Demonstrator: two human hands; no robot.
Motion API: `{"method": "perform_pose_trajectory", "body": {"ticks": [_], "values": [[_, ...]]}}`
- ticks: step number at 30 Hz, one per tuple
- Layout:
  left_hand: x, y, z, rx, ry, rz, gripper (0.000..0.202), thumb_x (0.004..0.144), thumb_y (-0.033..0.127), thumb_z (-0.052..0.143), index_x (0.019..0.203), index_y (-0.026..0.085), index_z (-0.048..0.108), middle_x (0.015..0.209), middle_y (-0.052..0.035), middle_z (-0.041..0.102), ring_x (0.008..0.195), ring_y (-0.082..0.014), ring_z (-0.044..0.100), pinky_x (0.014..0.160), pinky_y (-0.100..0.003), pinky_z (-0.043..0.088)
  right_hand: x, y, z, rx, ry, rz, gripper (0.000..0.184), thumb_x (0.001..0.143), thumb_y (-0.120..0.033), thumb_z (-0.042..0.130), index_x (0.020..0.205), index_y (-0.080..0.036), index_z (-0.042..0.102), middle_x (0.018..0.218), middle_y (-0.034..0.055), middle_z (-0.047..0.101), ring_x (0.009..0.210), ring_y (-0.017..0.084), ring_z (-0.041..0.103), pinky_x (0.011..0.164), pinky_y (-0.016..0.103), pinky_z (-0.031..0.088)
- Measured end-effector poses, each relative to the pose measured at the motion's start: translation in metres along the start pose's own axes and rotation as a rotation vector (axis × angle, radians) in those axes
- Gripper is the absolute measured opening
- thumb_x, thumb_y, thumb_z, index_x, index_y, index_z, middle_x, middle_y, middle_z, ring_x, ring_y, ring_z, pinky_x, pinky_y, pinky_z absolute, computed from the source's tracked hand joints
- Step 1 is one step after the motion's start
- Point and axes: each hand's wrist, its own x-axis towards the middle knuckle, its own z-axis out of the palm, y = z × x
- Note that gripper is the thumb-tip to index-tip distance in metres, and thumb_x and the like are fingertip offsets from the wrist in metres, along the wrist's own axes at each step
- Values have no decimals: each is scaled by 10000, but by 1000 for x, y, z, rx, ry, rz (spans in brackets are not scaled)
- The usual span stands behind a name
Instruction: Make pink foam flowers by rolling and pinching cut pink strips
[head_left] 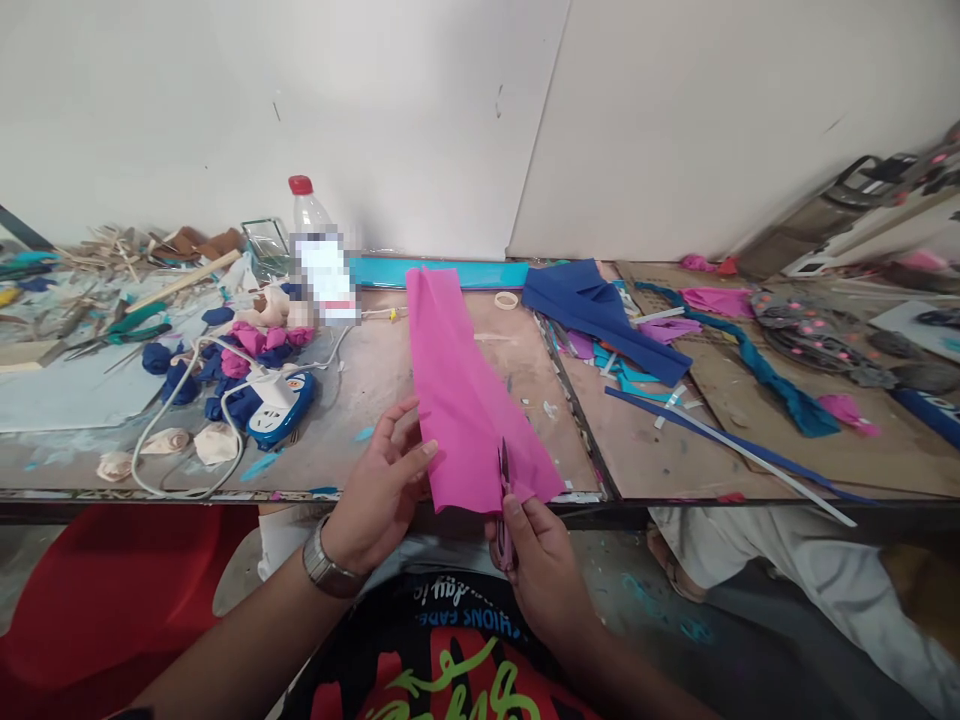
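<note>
- Since it looks thin and creased, the pink sheet (454,390) should handle light and floppy, more apt to crumple than slip, and here it is, fanning out ahead of and between both hands, its near edge at the front of the desk (375,360).
- Here's the left hand (390,470), thumb over the sheet's left edge, fingers curled beside it in what looks like a light pinch; a good place to take hold, well clear of the blades.
- And the right hand (541,560)! Firmly wrapped around the scissors (503,462), points directed away from the body, blades at the sheet's lower part; whether they bite through it, I can't tell.
- A soft sheet like this probably wants gentle tension near the cutting line, never a hard tug.
- Out beyond the right hand, a dark blue sheet (577,305) and, nearer the middle, a pale ring (506,300).
- Over to the left hand's left, a blue power strip (283,415), with pink rosettes (259,338) just behind.
</note>
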Motion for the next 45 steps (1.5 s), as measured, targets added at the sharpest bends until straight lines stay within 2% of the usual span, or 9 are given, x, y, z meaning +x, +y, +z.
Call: {"method": "perform_pose_trajectory", "body": {"ticks": [2,5,10,13,17,27,34,41,45], "values": [[5,5,5,-96,-20,-114,617,846,277,751,1397,260,475,1237,-78,676,829,-128,697,689,-234,586,0,-1,-1,-57,31,-48,599,792,-751,688,669,-175,576,516,-22,507,485,90,444,477,228,355],[12,7,8,-133,0,-212,612,785,256,813,1343,209,567,1078,-62,715,785,-131,689,682,-236,581,0,-1,-3,-64,31,-47,610,774,-761,697,663,-169,594,507,-19,499,481,92,425,479,241,338],[15,6,5,-108,0,-284,651,730,175,825,1349,196,625,1062,-81,742,752,-146,698,662,-251,587,-5,-4,-6,102,-76,111,597,753,-757,717,694,-175,598,539,-15,548,410,65,386,413,227,273],[10,7,4,-90,-26,-302,708,711,171,829,1386,197,619,1099,-99,746,775,-165,712,684,-269,597,-10,-11,-6,153,-133,206,585,747,-742,732,674,-184,571,466,-44,486,346,45,318,367,219,190],[3,6,5,-32,-12,-282,769,701,224,860,1423,189,597,1142,-115,743,846,-191,719,728,-290,599,-15,-26,-2,239,-143,244,535,719,-688,792,770,-201,579,520,-63,540,327,26,291,342,198,187],[-1,-6,-8,230,-39,-89,708,779,308,831,1441,244,588,1376,-85,658,1079,-217,673,891,-327,588,-17,-37,-7,196,-193,246,601,677,-728,799,686,-185,543,405,-95,426,285,17,268,317,166,186],[-3,-6,-9,541,-80,57,652,844,329,758,1457,217,568,1479,-80,590,1325,-270,565,1132,-406,468,-14,-36,-12,161,-155,249,658,655,-640,856,1046,-173,609,543,-45,629,314,28,358,328,142,234],[-2,-6,-7,620,-101,82,661,851,345,738,1473,218,551,1488,-88,578,1346,-293,542,1179,-445,407,-14,-30,-16,173,-132,206,554,670,-659,843,750,-161,616,457,-74,485,348,35,362,353,157,267],[-3,-6,-6,577,-112,78,647,850,347,740,1461,233,560,1508,-80,555,1383,-296,502,1192,-440,381,-16,-29,-20,148,-111,209,609,672,-729,804,741,-154,619,510,-49,543,352,25,346,348,163,254]]}}
